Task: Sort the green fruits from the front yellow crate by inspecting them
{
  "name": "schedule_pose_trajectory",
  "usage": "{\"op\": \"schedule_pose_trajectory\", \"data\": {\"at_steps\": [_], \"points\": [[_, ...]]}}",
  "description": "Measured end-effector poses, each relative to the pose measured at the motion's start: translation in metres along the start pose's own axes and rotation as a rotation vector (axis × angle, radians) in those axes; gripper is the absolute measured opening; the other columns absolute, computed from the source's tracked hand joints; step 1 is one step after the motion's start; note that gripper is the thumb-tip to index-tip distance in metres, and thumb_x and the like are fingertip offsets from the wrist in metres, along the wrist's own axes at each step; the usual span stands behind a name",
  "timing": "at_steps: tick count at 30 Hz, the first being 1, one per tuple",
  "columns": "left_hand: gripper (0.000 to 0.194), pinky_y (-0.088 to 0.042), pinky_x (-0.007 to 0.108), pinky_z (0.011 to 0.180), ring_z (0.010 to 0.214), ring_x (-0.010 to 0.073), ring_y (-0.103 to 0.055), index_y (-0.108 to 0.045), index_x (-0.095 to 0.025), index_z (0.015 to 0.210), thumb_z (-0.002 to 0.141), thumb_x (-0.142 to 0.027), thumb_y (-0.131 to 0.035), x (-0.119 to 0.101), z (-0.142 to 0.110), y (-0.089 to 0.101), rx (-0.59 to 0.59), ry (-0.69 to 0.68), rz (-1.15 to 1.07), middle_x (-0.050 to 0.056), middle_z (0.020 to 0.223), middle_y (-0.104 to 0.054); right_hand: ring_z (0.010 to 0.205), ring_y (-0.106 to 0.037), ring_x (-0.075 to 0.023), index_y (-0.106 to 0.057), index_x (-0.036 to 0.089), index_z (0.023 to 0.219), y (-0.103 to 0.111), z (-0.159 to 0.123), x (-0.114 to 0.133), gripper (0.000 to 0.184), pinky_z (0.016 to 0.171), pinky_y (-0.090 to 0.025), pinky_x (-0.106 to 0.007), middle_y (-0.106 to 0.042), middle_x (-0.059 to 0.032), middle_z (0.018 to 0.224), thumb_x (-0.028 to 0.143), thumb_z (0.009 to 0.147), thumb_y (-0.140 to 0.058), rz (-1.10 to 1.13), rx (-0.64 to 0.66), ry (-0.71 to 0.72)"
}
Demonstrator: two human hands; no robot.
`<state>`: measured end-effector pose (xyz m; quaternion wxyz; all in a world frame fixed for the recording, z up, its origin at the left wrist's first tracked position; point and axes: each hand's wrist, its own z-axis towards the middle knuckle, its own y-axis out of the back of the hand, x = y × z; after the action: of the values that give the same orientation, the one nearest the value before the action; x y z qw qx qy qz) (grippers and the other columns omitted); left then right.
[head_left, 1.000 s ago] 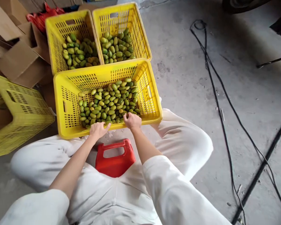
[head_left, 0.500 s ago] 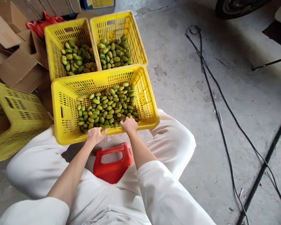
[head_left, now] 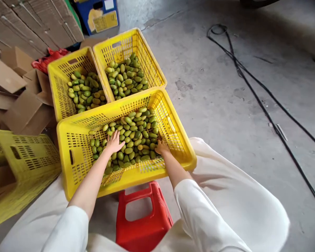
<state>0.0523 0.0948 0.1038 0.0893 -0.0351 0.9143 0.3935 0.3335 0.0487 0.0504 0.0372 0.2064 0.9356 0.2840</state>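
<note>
A yellow plastic crate [head_left: 126,178] stands on the floor right in front of me, part filled with small green oval fruits [head_left: 136,134]. My left hand [head_left: 113,141] lies flat on the heap with its fingers spread, holding nothing. My right hand [head_left: 162,147] rests on the fruits at the crate's right side, near the wall; its fingers curl down into the pile and I cannot see whether they hold a fruit. Both white sleeves reach in over the near rim.
Two more yellow crates [head_left: 58,87] [head_left: 147,57] with green fruits stand behind. An overturned yellow crate [head_left: 23,164] lies at left, with cardboard boxes [head_left: 21,108] beyond. A red stool [head_left: 143,217] sits between my knees. Black cables [head_left: 265,105] run across the concrete floor at right.
Both hands left the crate's near rim and reached forward onto the fruits. The view shifted closer and lower, so the crates sit nearer the frame's middle.
</note>
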Motion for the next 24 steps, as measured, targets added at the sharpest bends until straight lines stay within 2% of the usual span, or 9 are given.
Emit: {"op": "schedule_pose_trajectory", "data": {"at_steps": [3,6,9,12,16,19,22,24], "points": [[0.082,-0.005,0.053,0.137,0.170,0.0320,-0.010,-0.025,-0.007,0.171,0.094,-0.021,-0.051,-0.030,0.045,0.011,-0.156,-0.163,0.173,0.020,0.182,-0.015,0.162,-0.034,-0.0333,-0.031,0.011,0.170,-0.012,0.024,-0.004,0.074,0.125,-0.035,-0.045,-0.030,-0.0223,0.177,0.017,0.099,-0.051,-0.018,-0.012,0.008],[0.078,-0.005,0.052,0.137,0.168,0.0340,-0.019,-0.035,-0.004,0.166,0.090,-0.011,-0.051,-0.055,0.084,0.020,-0.189,-0.268,0.262,0.023,0.179,-0.026,0.158,-0.040,-0.0334,-0.030,0.011,0.170,-0.023,0.042,-0.009,0.078,0.123,-0.038,-0.045,-0.038,-0.0250,0.172,0.013,0.095,-0.051,-0.029,-0.013,-0.012],[0.066,-0.021,0.051,0.133,0.157,0.0372,-0.038,-0.046,-0.007,0.158,0.093,-0.013,-0.051,-0.068,0.115,0.024,-0.215,-0.235,0.275,0.025,0.168,-0.042,0.157,-0.040,-0.0336,-0.028,0.010,0.171,-0.031,0.054,-0.014,0.082,0.120,-0.040,-0.042,-0.039,-0.0268,0.169,0.015,0.094,-0.057,-0.025,-0.013,-0.041],[0.051,-0.038,0.052,0.121,0.146,0.0402,-0.048,-0.056,-0.011,0.147,0.098,-0.015,-0.044,-0.071,0.132,0.017,-0.229,-0.160,0.289,0.026,0.160,-0.046,0.156,-0.040,-0.0338,-0.031,0.012,0.169,-0.034,0.061,-0.014,0.084,0.118,-0.041,-0.040,-0.036,-0.0257,0.170,0.016,0.092,-0.064,-0.018,-0.017,-0.059],[0.052,-0.047,0.052,0.110,0.143,0.0426,-0.046,-0.057,-0.012,0.147,0.102,-0.012,-0.031,-0.068,0.127,0.002,-0.229,-0.079,0.300,0.028,0.153,-0.050,0.149,-0.047,-0.0324,-0.042,0.017,0.162,-0.032,0.062,-0.011,0.076,0.116,-0.043,-0.040,-0.036,-0.0221,0.170,0.013,0.090,-0.065,-0.012,-0.023,-0.046],[0.055,-0.047,0.049,0.111,0.143,0.0415,-0.046,-0.053,-0.010,0.150,0.102,-0.009,-0.025,-0.064,0.112,-0.004,-0.243,-0.015,0.267,0.028,0.149,-0.053,0.148,-0.047,-0.0326,-0.045,0.019,0.159,-0.029,0.061,-0.011,0.073,0.117,-0.042,-0.041,-0.035,-0.0206,0.170,0.012,0.089,-0.067,-0.009,-0.018,-0.024],[0.053,-0.042,0.048,0.118,0.143,0.0404,-0.048,-0.047,-0.013,0.154,0.101,-0.012,-0.040,-0.052,0.094,-0.011,-0.212,0.002,0.186,0.026,0.153,-0.050,0.149,-0.046,-0.0339,-0.051,0.017,0.156,-0.027,0.060,-0.012,0.068,0.118,-0.041,-0.044,-0.035,-0.0210,0.171,0.010,0.090,-0.067,-0.003,-0.015,-0.014],[0.055,-0.041,0.048,0.119,0.145,0.0401,-0.048,-0.046,-0.016,0.154,0.099,-0.014,-0.050,-0.039,0.079,-0.022,-0.128,0.023,0.106,0.024,0.155,-0.048,0.148,-0.047,-0.0343,-0.055,0.017,0.152,-0.026,0.060,-0.013,0.061,0.117,-0.041,-0.045,-0.035,-0.0214,0.171,0.010,0.092,-0.066,0.001,-0.025,-0.011]]}}
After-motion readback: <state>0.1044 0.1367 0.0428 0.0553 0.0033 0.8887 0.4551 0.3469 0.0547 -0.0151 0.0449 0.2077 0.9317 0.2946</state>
